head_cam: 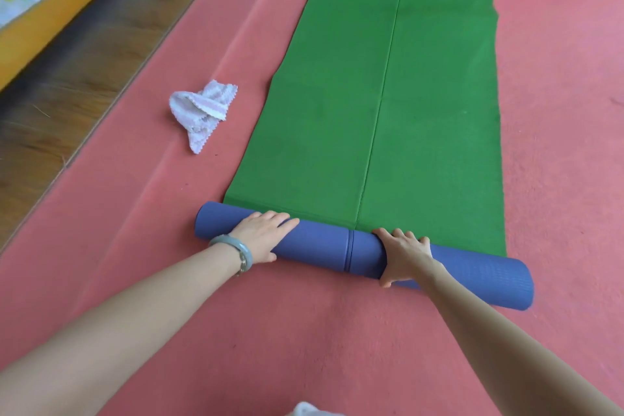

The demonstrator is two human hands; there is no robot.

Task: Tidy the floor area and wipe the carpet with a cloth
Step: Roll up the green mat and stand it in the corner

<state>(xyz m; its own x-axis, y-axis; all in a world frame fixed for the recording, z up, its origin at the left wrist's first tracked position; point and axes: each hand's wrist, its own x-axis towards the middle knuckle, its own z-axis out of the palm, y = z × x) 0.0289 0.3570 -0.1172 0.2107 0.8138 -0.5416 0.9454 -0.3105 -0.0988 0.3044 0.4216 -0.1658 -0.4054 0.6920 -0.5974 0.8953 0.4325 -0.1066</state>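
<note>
**Soft, even daylight with wide-angle bend at the edges**

The scene is bright and lit by diffuse light. The green mat (388, 94) is strongly saturated and fairly sharp along its centre crease. The carpet (557, 145) right of the mat looks paler and washed out, which suggests light from that side. Left of the mat, the wooden floor (67, 105) falls into dimmer shade. A thin, soft shadow lies under the mat's rolled near end. The mat's long edges bow with lens distortion and its far end is soft. The forearms (135, 324), nearer than the mat, look stretched and slightly blurred.
</note>
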